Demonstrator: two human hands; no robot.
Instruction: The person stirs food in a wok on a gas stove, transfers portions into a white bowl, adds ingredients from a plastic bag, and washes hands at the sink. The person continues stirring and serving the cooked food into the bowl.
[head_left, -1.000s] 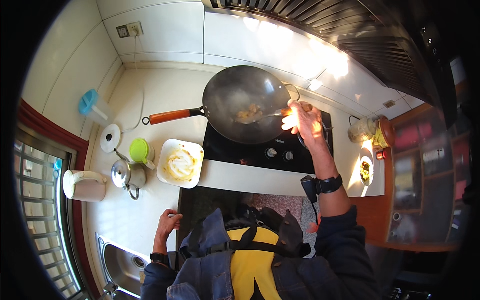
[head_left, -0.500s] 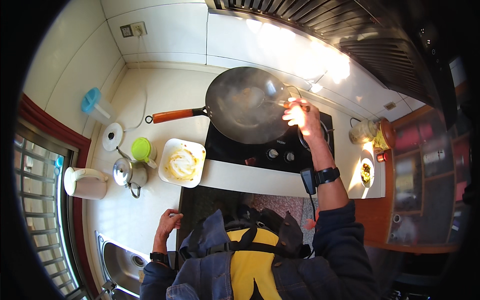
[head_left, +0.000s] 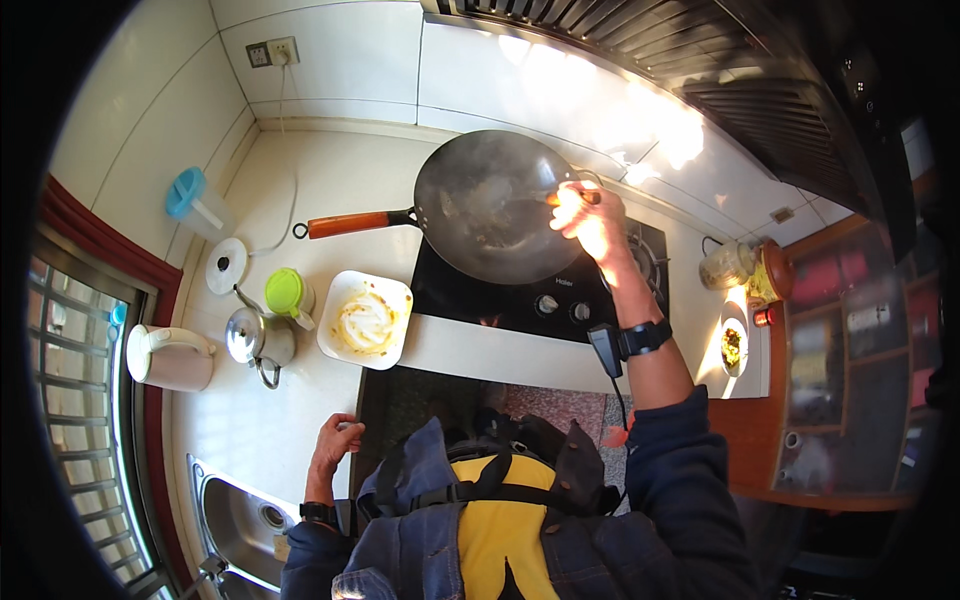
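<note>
Steam rises from a dark wok on the black cooktop; its wooden handle points left. My right hand is closed round the wooden-ended handle of a wok spatula, over the wok's right rim. The spatula's head, down in the wok, is blurred by steam. Some brownish food lies low in the wok, too hazy to name. My left hand hangs by the counter's edge, fingers loosely curled, with nothing seen in it.
Left of the cooktop stands a white square dish smeared with sauce. Beyond it are a green-lidded cup, a metal pot, a pale jug and a blue-lidded pitcher. A food bowl and jars stand right.
My right hand has shifted slightly left and up, carrying the spatula. The food in the wok has moved nearer to me. My left hand stays in place.
</note>
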